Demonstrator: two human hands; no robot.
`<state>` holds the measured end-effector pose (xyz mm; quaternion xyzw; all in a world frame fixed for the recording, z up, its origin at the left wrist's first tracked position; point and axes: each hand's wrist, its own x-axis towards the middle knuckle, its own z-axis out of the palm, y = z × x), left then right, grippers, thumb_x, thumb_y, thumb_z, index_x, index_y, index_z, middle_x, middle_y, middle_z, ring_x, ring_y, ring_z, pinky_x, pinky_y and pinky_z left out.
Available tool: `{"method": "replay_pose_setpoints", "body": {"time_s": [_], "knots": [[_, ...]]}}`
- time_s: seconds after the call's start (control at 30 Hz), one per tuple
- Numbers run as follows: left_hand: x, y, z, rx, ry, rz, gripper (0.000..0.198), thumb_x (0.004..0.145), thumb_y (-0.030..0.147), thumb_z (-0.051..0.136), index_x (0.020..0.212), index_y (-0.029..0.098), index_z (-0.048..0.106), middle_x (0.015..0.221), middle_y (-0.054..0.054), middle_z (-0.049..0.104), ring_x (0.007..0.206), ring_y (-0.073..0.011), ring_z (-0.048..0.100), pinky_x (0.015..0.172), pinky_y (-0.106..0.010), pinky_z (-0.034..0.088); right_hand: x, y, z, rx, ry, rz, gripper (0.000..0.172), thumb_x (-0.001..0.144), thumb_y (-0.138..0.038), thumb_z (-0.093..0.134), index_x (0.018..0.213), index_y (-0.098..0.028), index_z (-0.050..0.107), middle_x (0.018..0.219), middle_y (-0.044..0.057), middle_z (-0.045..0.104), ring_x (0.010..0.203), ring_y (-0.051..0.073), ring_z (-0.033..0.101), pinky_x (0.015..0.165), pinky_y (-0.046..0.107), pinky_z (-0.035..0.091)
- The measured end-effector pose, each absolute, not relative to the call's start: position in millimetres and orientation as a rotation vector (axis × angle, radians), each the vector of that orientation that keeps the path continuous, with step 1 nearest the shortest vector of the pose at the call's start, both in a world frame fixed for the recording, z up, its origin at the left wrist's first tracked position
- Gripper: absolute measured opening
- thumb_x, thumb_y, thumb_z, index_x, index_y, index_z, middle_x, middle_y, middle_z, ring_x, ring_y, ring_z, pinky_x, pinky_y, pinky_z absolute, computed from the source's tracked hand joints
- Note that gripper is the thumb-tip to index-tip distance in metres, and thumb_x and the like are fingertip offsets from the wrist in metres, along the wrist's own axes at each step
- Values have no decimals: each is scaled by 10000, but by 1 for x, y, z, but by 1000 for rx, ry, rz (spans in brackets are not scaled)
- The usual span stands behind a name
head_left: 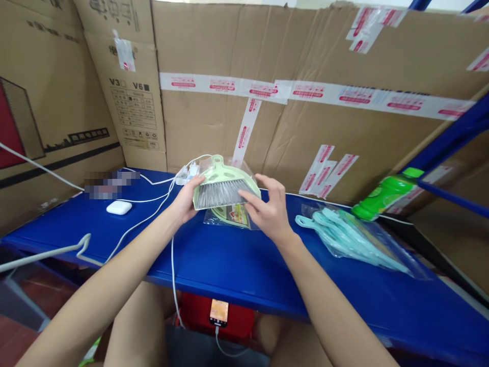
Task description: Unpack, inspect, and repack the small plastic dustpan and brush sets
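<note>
From the head camera, here we go: the left hand [186, 200] has its fingers curled firmly round the side of a pale green plastic hand brush [223, 192], holding it up off the blue shelf [244, 270], seemingly so the bristles face the wearer. The right hand [269, 211] comes in half open, fingers spread, its fingertips [244, 194] resting on the grey bristles, apparently to steady them. Just below lies a bagged printed card [231, 216]. Off to the right, bagged teal plastic strips [344, 234] and a green bottle [385, 196]; to the left, a white earbud case [119, 207].
</note>
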<state>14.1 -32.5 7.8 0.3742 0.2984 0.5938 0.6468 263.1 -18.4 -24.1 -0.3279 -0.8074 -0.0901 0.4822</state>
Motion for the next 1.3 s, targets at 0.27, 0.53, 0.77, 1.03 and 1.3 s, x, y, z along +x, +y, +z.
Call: {"method": "replay_pose_setpoints", "body": {"time_s": [0.27, 0.53, 0.77, 1.03, 1.3], "knots": [[9, -33, 7, 842, 629, 1169, 495, 846, 383, 769, 1276, 141, 736, 986, -135, 827, 887, -229, 779, 788, -287, 662, 239, -40, -22, -717, -2224, -248, 367, 1104, -303, 523, 1273, -365, 842, 1203, 57, 822, 1122, 175, 695, 1067, 413, 570], [6, -31, 5, 784, 639, 1105, 421, 874, 418, 730, 1199, 153, 750, 1021, -153, 836, 971, -272, 800, 854, -368, 710, 243, -36, -26, -769, -2262, -236, 403, 1129, -471, 557, 1312, -173, 755, 1227, 113, 769, 1110, 134, 710, 1053, 351, 635], [7, -34, 6, 775, 632, 1089, 396, 820, 209, 735, 1215, 188, 709, 1026, -112, 829, 920, -223, 806, 909, -378, 730, 245, -30, -34, -781, -2208, -248, 413, 1107, -495, 613, 1311, -152, 718, 1260, 98, 734, 1144, 124, 699, 1095, 345, 641], [5, -33, 7, 799, 637, 1054, 415, 848, 248, 750, 1255, 179, 700, 1063, -135, 843, 909, -243, 847, 785, -316, 725, 243, -31, -31, -822, -2057, -229, 333, 1065, -214, 578, 1221, -297, 861, 1257, 108, 770, 1220, 196, 673, 1071, 417, 559], [6, -33, 5, 854, 678, 1061, 549, 806, 218, 769, 1343, 217, 654, 1089, -114, 842, 870, -266, 865, 717, -292, 708, 241, -24, -31, -957, -2006, -39, 180, 975, -323, 750, 1063, -344, 905, 1513, 68, 726, 1469, 321, 643, 1243, 676, 487]]}}
